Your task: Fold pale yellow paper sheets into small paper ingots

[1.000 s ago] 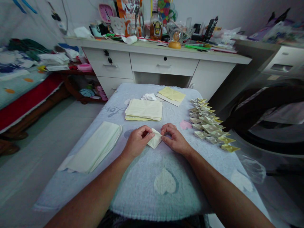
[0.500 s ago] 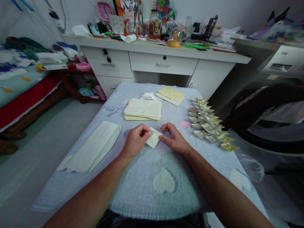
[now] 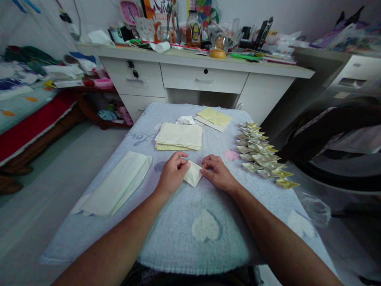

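A white drawer unit (image 3: pixel 181 75) is positioned beyond the far edge of a cloth-covered surface (image 3: pixel 175 214). The folded paper (image 3: pixel 193 174) is located near the middle of this surface, set well back from the near edge. Its left side is pinched between thumb and fingers of the left hand (image 3: pixel 172 171). Its right corner is touched by the thumb of the right hand (image 3: pixel 218 172); whether that corner is also gripped cannot be told.

Compared with half a second ago, an upper finger of the left hand is extended toward the far edge, where it was curled in. The fingers of the right hand are drawn closer to the thumb. The paper is kept in the same place, lying as a small diamond. The change is judged to be an adjustment of grip; no new fold can be confirmed.

No change is observed in the paper stack (image 3: pixel 178 135) just beyond the hands, the yellow sheet (image 3: pixel 214 116) near the far right corner, the long paper bundle (image 3: pixel 119 184) along the left edge, or the pointed paper pieces (image 3: pixel 264 160) grouped along the right edge.
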`<action>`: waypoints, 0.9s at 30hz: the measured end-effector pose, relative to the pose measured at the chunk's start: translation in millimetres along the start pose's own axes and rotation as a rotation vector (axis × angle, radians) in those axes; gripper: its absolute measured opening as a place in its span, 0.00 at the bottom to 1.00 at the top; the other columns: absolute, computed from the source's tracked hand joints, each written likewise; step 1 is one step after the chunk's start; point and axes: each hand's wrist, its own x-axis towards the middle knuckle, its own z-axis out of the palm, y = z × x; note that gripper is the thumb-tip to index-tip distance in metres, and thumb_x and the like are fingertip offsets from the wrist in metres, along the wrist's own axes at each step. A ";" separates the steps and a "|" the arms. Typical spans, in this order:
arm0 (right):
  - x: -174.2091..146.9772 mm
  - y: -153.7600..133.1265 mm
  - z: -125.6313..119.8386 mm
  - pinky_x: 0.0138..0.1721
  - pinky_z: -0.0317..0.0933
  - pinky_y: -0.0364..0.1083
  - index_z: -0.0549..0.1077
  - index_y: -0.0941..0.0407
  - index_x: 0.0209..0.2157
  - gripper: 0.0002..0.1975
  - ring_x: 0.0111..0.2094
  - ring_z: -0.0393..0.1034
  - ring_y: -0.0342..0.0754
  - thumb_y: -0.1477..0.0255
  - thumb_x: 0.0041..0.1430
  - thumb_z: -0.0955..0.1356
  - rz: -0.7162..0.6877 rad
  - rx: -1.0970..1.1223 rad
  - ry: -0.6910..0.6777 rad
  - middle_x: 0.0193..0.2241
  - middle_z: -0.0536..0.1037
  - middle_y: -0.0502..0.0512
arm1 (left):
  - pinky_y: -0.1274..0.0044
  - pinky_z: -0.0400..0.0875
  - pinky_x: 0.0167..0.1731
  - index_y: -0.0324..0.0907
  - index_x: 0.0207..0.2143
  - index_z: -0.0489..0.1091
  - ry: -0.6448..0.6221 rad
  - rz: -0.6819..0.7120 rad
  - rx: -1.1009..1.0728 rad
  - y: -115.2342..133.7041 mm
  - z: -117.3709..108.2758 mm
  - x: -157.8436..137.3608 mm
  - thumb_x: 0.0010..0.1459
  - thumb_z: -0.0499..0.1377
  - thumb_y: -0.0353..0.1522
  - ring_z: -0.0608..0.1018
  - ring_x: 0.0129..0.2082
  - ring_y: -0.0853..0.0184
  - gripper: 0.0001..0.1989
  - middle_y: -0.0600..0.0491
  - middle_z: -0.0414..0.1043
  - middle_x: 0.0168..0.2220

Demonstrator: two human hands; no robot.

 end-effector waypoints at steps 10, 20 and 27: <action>0.3 -11.9 10.2 0.46 0.53 0.54 0.72 0.56 0.24 0.08 0.43 0.60 0.54 0.70 0.56 0.67 0.183 -0.262 0.111 0.36 0.72 0.57 | 0.77 0.65 0.32 0.44 0.44 0.66 -0.018 0.138 0.469 -6.7 5.9 2.5 0.57 0.53 0.29 0.73 0.30 0.67 0.11 0.56 0.69 0.29; -0.5 -14.3 15.8 0.46 0.53 0.55 0.72 0.54 0.34 0.04 0.45 0.58 0.57 0.70 0.55 0.69 0.164 -0.458 0.102 0.41 0.69 0.59 | 0.69 0.65 0.45 0.43 0.33 0.70 -0.120 0.353 0.905 -3.3 2.7 3.0 0.57 0.54 0.26 0.69 0.42 0.61 0.06 0.50 0.67 0.38; -2.6 -13.5 6.7 0.47 0.52 0.55 0.72 0.54 0.37 0.07 0.47 0.58 0.56 0.68 0.56 0.68 0.089 -0.446 -0.038 0.42 0.69 0.57 | 0.65 0.62 0.49 0.45 0.43 0.69 -0.223 0.343 0.947 -1.1 -5.4 -6.2 0.55 0.61 0.38 0.66 0.48 0.57 0.14 0.50 0.65 0.48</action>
